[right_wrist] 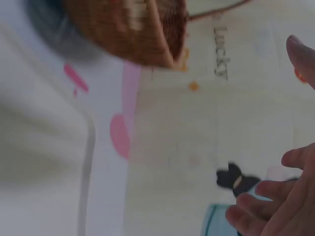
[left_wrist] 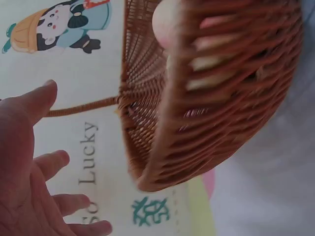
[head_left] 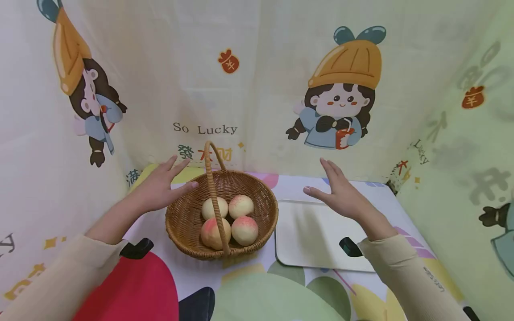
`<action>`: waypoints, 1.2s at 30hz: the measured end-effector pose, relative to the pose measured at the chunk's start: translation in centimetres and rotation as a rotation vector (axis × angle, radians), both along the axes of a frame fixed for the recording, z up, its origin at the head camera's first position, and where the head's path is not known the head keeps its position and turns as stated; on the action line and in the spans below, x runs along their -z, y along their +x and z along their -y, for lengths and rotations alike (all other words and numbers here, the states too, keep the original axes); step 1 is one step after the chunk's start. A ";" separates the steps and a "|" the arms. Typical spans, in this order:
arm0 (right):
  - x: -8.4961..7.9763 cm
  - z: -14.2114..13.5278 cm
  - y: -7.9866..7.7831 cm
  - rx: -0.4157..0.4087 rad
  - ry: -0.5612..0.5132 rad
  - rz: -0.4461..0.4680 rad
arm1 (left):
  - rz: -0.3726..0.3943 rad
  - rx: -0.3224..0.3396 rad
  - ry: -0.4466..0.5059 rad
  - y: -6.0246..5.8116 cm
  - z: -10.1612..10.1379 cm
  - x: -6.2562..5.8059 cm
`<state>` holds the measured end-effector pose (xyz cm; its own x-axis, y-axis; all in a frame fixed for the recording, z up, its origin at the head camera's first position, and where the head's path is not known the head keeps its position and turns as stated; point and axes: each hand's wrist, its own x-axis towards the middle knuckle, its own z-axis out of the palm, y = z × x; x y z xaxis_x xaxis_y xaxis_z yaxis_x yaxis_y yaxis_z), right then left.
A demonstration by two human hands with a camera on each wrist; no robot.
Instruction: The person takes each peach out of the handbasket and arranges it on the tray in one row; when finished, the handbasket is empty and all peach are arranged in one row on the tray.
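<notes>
A brown wicker basket (head_left: pixel 182 232) with a tall arched handle (head_left: pixel 209 183) stands on the table, left of centre. Inside it lie several round peaches (head_left: pixel 245 231), cream with pink blush. My left hand (head_left: pixel 162 185) is held in the air at the basket's left rim, fingers spread and nothing in them; in the left wrist view the basket wall (left_wrist: pixel 231 98) is right beside it. Over the white tray (head_left: pixel 297 236), right of the basket, hovers my right hand (head_left: pixel 341 194), its fingers extended and holding nothing.
Printed cloth walls (head_left: pixel 273 89) enclose the table at the back and both sides. The patterned tablecloth (head_left: pixel 261 290) carries large red, green and yellow shapes. A dark strap piece (head_left: pixel 136 248) sits at the left cuff, another (head_left: pixel 350 246) at the right.
</notes>
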<state>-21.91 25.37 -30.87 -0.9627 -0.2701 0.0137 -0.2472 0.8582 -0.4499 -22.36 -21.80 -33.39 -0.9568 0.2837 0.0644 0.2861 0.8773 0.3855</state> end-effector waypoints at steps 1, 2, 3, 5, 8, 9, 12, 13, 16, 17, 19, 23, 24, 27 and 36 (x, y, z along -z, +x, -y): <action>0.1 0.7 0.0 -0.020 -0.042 0.002 | 0.019 0.006 0.042 0.2 0.0 0.3; 0.2 1.4 0.0 -0.037 -0.082 0.004 | 0.040 0.009 0.077 0.3 0.0 0.6; 0.4 2.3 0.0 -0.054 -0.128 0.007 | 0.065 0.012 0.111 0.4 0.0 0.9; 0.7 4.1 -0.1 -0.082 -0.223 0.021 | 0.111 0.016 0.169 0.7 -0.1 1.7; 1.5 6.8 -0.1 -0.110 -0.334 0.050 | 0.170 0.024 0.243 1.1 0.0 2.9; 1.8 7.7 -0.1 -0.120 -0.358 0.061 | 0.189 0.025 0.267 1.2 0.0 3.2; 2.8 10.0 0.0 -0.183 -0.330 0.058 | 0.225 0.035 0.329 1.5 0.2 4.1; 3.2 10.6 0.0 -0.204 -0.302 0.050 | 0.240 0.037 0.349 1.6 0.3 4.4; 4.1 12.3 0.2 -0.276 -0.179 0.016 | 0.290 0.052 0.395 1.8 0.5 4.9; 4.4 12.7 0.4 -0.291 -0.132 0.005 | 0.312 0.055 0.410 1.8 0.5 5.0; 4.9 13.5 0.6 -0.314 -0.046 -0.006 | 0.353 0.055 0.431 1.9 0.6 5.3; 5.6 14.6 1.1 -0.344 0.108 -0.011 | 0.413 0.038 0.459 2.0 0.7 5.8; 5.7 14.8 1.2 -0.346 0.133 -0.012 | 0.417 0.034 0.463 2.0 0.7 5.9; 6.1 15.2 1.4 -0.358 0.195 -0.026 | 0.414 0.025 0.473 2.0 0.7 6.1; 7.0 16.4 1.5 -0.331 0.348 0.021 | 0.387 0.019 0.445 2.4 0.2 6.1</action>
<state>-20.41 8.97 -37.83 -0.8231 -0.5474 -0.1509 -0.5266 0.8354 -0.1577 -20.00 -22.00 -39.45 -0.9293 0.3271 -0.1713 0.0656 0.6028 0.7952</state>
